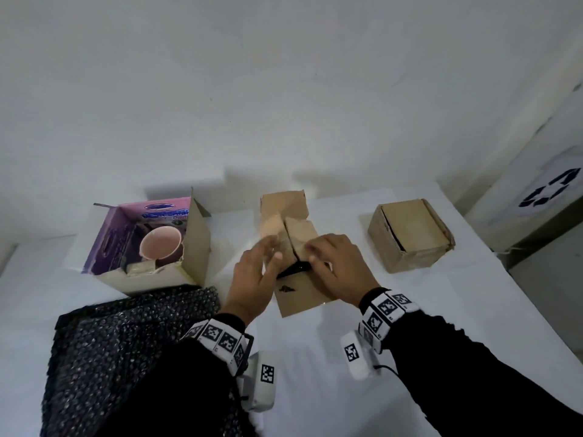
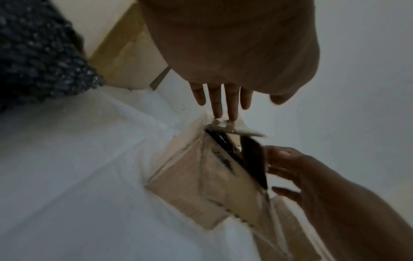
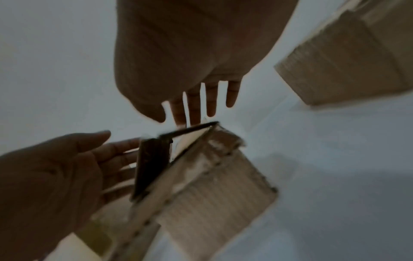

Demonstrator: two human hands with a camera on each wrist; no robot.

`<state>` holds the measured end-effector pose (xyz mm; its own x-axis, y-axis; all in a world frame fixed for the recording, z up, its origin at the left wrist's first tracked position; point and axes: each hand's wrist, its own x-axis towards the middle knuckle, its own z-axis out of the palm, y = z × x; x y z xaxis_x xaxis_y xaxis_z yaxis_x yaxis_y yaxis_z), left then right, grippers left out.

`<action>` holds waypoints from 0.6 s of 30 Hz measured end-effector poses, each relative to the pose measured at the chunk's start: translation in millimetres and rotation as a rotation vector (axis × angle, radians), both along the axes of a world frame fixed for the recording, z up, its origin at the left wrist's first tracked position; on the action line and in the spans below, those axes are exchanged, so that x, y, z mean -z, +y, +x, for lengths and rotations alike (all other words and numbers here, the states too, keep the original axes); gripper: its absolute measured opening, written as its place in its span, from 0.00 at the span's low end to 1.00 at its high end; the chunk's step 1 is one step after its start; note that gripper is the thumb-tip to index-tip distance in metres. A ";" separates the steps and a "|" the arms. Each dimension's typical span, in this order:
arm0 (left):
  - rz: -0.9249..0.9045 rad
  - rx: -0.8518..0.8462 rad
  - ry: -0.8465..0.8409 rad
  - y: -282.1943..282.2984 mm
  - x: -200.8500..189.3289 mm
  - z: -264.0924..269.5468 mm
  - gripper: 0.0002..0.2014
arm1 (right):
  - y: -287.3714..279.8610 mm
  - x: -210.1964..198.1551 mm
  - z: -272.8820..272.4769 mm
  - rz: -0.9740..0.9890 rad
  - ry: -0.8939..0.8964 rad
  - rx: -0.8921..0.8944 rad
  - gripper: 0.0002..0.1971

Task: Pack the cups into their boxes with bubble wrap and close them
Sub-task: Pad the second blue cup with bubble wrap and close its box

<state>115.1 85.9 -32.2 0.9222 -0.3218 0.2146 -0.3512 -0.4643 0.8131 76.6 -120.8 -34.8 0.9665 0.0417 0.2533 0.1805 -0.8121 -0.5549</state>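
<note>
White cloth covers the table (image 1: 315,357) in the head view, set against a plain pale wall, and three boxes stand on it. On the right a brown closed box (image 1: 410,236) sits with its flaps down, so one package looks finished. At the centre the middle box (image 1: 296,266) has its far flap upright and its side flaps partly lowered; dark wrap shows through the gap, though whether a cup lies inside cannot be told. Both hands work on these flaps: the left hand (image 1: 252,275) and the right hand (image 1: 337,266) have fingers nearly straight, pressing cardboard rather than gripping it. On the left a pink cup (image 1: 161,246) stands unwrapped in the open purple box (image 1: 126,238), and a sheet of dark bubble wrap (image 1: 126,335) lies at the near left edge, so at least that cup appears left to pack. From the left wrist, straight fingertips (image 2: 218,113) touch the edge of a raised flap, while the other hand reaches in from the lower right. From the right wrist, extended fingers (image 3: 194,114) meet the opposite flap above the still-gaping opening; closing this box seems to be the step in hand.
</note>
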 end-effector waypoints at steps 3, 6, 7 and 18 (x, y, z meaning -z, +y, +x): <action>0.273 0.138 -0.073 12.5 14.1 1.7 0.30 | -16.7 13.1 -4.9 -0.207 -0.034 -0.152 0.21; 0.400 0.300 -0.121 26.6 32.5 7.1 0.40 | -29.8 21.1 -6.7 -0.400 0.000 -0.257 0.33; 0.416 0.327 -0.146 29.4 35.9 8.6 0.40 | -31.5 22.1 -7.1 -0.433 0.024 -0.270 0.35; 0.171 -0.029 0.053 9.0 23.7 31.1 0.33 | -20.0 1.9 24.0 0.194 0.176 0.074 0.24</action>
